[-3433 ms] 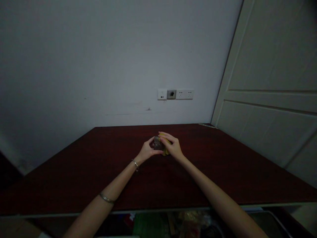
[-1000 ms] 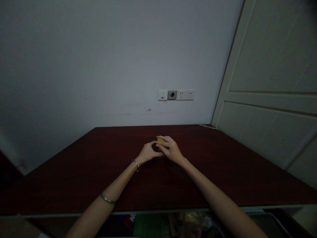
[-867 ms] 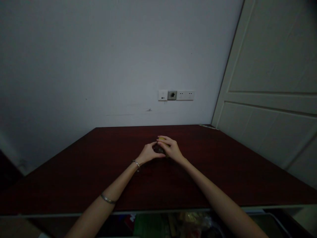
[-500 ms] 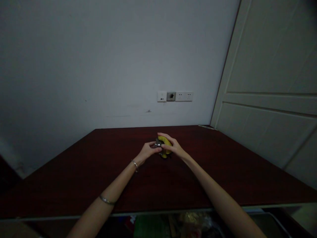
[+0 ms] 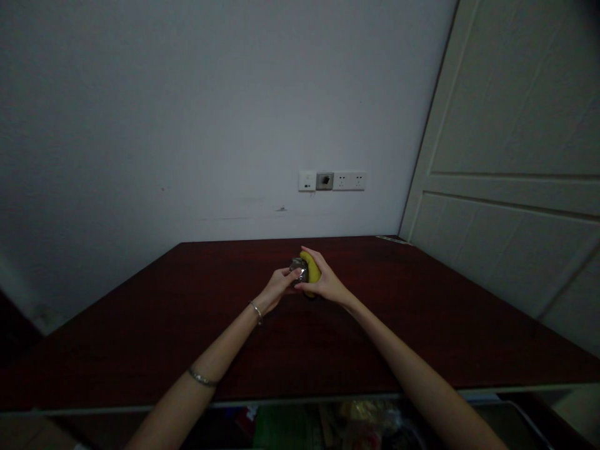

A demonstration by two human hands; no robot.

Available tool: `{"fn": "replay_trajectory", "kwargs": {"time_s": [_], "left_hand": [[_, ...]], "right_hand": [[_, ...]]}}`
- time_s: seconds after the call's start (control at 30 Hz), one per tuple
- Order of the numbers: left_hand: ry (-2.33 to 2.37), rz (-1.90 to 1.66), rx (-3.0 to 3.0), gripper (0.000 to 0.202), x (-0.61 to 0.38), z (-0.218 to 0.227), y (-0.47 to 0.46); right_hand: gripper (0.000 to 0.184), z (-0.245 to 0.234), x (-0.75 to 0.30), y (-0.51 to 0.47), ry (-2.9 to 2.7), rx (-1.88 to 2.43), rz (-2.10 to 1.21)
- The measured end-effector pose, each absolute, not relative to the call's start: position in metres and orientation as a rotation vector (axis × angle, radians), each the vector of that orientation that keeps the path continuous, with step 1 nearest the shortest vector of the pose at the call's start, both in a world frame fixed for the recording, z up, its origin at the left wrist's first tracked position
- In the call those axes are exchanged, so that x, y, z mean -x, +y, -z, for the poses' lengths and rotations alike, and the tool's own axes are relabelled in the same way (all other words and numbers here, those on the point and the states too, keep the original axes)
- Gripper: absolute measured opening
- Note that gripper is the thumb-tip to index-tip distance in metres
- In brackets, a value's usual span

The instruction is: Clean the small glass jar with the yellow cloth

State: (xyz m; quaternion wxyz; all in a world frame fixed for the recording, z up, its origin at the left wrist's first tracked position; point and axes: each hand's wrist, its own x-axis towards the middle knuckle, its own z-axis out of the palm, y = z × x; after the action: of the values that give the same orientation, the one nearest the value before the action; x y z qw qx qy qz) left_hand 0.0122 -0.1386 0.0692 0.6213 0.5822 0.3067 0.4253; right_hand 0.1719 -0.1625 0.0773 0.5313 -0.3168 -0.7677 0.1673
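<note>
Just above the dark red wooden table, the right hand closes its fingers round a rounded yellow object, long axis roughly upright; the left hand pinches a small shiny silvery piece against its left side

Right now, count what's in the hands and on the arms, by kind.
Yellow object, in the right hand: 1
Silver-grey object, pinched by the left hand: 1
Bracelets, left arm: 2
Total: 4
</note>
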Motion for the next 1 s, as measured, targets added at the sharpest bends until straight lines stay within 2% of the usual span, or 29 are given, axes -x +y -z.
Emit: {"fn": "replay_trajectory", "kwargs": {"time_s": [0.1, 0.23, 0.43, 0.5, 0.63, 0.7, 0.9, 1.0], "left_hand": [[0.613, -0.914, -1.394, 0.054, -0.006, -0.073, -0.136], [0.585, -0.780, -1.513, 0.070, 0.003, -0.077, -0.129], [0.588, -0.833, -1.690, 0.102, 0.003, -0.074, -0.124], [0.574, -0.842, -1.738, 0.099, 0.002, -0.075, -0.127], [0.573, -0.858, -1.795, 0.074, 0.000, -0.077, -0.132], [0.590, -0.875, -1.791, 0.068, -0.001, -0.078, -0.132], [0.690, -0.926, -1.921, 0.071, 0.001, -0.074, -0.129], [0.762, -0.960, -2.065, 0.074, 0.003, -0.072, -0.129]], "right_hand": [[0.085, -0.077, -0.172, -0.161, -1.772, 0.780, -0.463], [0.085, -0.077, -0.172, -0.158, -1.588, 0.829, -0.713], [0.080, -0.077, -0.170, -0.156, -1.395, 0.843, -0.975], [0.076, -0.077, -0.170, -0.157, -1.424, 0.854, -0.971], [0.068, -0.077, -0.171, -0.159, -1.506, 0.899, -0.897], [0.065, -0.077, -0.171, -0.159, -1.536, 0.901, -0.872], [0.060, -0.076, -0.176, -0.157, -1.710, 0.895, -0.641], [0.047, -0.079, -0.177, -0.160, -1.774, 0.860, -0.510]]}}
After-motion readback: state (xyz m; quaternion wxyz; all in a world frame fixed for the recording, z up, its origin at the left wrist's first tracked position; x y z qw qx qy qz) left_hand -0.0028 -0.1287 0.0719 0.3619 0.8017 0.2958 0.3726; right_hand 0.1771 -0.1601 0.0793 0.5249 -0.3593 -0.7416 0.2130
